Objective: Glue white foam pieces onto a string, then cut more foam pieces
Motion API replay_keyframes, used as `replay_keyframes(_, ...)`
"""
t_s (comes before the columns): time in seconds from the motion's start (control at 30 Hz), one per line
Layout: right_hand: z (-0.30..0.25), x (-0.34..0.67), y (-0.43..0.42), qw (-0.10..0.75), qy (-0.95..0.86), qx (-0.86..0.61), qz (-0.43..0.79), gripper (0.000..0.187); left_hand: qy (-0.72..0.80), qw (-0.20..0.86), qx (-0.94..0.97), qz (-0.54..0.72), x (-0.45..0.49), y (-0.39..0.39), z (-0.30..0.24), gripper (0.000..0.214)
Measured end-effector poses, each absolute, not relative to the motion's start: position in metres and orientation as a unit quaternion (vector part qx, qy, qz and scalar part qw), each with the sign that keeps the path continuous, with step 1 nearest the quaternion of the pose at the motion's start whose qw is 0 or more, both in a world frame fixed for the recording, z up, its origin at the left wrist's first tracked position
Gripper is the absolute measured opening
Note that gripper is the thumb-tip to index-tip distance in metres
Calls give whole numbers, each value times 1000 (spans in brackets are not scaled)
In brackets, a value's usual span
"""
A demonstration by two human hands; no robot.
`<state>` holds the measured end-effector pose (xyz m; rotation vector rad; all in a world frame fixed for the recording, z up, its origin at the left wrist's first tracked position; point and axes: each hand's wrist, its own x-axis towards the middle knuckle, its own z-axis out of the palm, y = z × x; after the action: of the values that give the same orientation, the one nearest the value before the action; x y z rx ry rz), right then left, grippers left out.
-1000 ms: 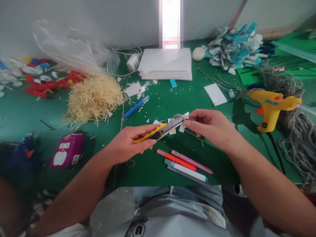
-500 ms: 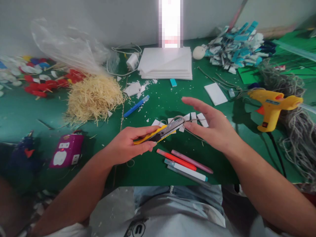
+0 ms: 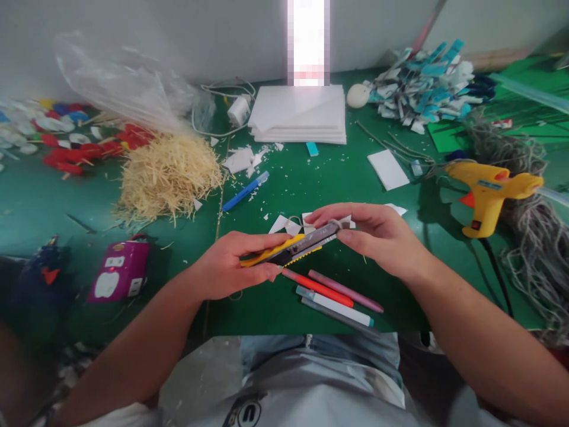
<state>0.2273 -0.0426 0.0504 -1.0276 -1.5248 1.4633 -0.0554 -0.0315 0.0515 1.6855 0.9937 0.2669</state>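
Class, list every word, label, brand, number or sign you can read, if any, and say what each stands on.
No word or number reads clearly.
Magenta box: white apple-shaped sign, no letters; small upper label too blurred.
Shirt: round emblem with a letter-like shape, which letter uncertain.
Glue gun: side label too small to read.
Utility knife: faint marks, unreadable.

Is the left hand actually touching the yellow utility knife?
Touching. The head view shows the left hand pinching the yellow utility knife by its rear end, digits against the handle's upper and lower edges.
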Motion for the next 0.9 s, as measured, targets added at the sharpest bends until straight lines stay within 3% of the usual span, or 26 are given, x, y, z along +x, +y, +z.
replay_keyframes(0.37,47,219,-41,401,-586,-493,503,21,459,572,667,131,-51,-35,51,56)
replay_keyframes(0.6,52,215,-43,368,-627,-506,463,20,448,506,722,145,-48,-38,41,57)
replay_keyframes(0.7,50,212,-43,366,-631,-505,462,19,469,431,759,134,-43,-41,35,67)
replay_keyframes(0.9,48,211,-43,349,-626,-520,464,19,480,115,861,122,-32,-47,34,42)
